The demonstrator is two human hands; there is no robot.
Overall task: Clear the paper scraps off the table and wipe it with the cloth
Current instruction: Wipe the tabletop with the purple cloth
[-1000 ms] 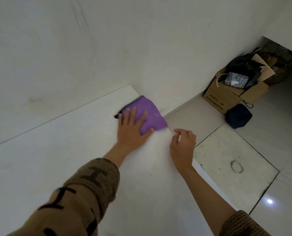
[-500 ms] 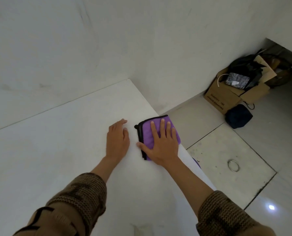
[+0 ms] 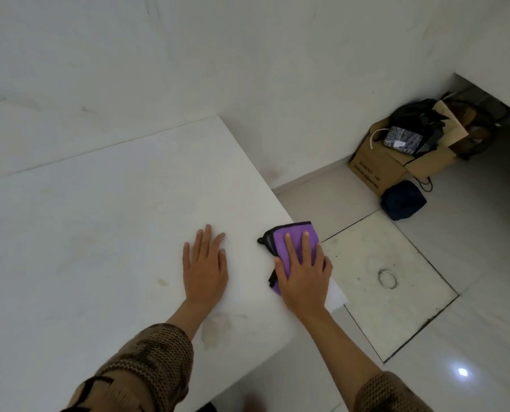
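Observation:
A folded purple cloth (image 3: 292, 237) with a black edge lies at the right edge of the white table (image 3: 105, 221). My right hand (image 3: 302, 276) presses flat on it with straight fingers. A little to its left, my left hand (image 3: 205, 266) rests flat on the bare tabletop, fingers straight, holding nothing. A white paper scrap (image 3: 337, 297) pokes out past the table edge beneath my right hand. Faint brownish stains (image 3: 216, 328) mark the tabletop near my left wrist.
A white wall runs behind the table. On the tiled floor at the right stand an open cardboard box (image 3: 378, 166) full of dark items, a dark blue bag (image 3: 403, 200), and a floor hatch with a metal ring (image 3: 387, 279).
The cloth passed from under my left hand to under my right and slid nearer along the right table edge. My left hand now lies flat on the bare table.

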